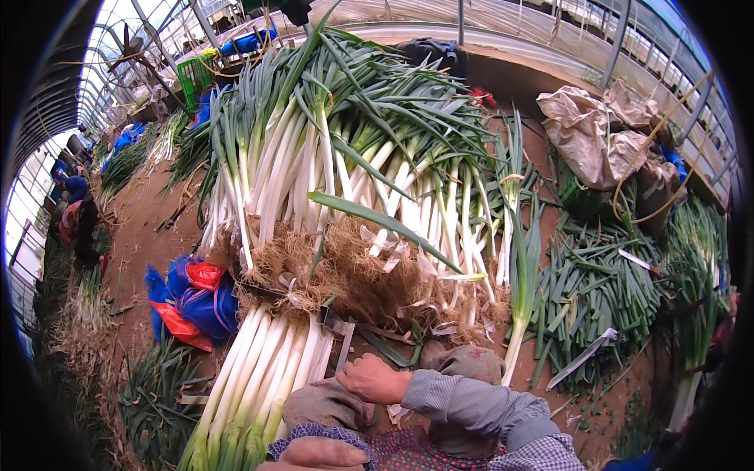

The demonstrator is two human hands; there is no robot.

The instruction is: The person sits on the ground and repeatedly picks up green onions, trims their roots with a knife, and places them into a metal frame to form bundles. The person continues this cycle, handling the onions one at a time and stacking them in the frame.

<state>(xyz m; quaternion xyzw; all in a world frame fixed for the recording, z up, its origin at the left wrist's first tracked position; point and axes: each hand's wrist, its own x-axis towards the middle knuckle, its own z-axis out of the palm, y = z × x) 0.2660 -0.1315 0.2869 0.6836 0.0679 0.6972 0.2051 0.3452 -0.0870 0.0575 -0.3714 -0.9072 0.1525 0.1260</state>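
My right hand [374,378] is curled into a fist above my knees. It is close to the thin metal strip of a metal stand [346,341]; whether it grips anything is hidden. Only part of my left hand [321,454] shows at the bottom edge, beside the patterned cuff, and what its fingers hold is out of sight. To the left of my knees lies a row of large green onions [265,359] with clean white stems, leaves towards me. Ahead rises a big heap of untrimmed green onions [353,141], their brown roots [347,277] facing me.
Blue and red net bags [197,300] lie left of the heap. Cut green leaves [595,288] are piled at right, with a white-bladed knife [639,261] on them. Tan sacks [580,135] stand behind. A green crate [194,82] and another person [76,218] are at left.
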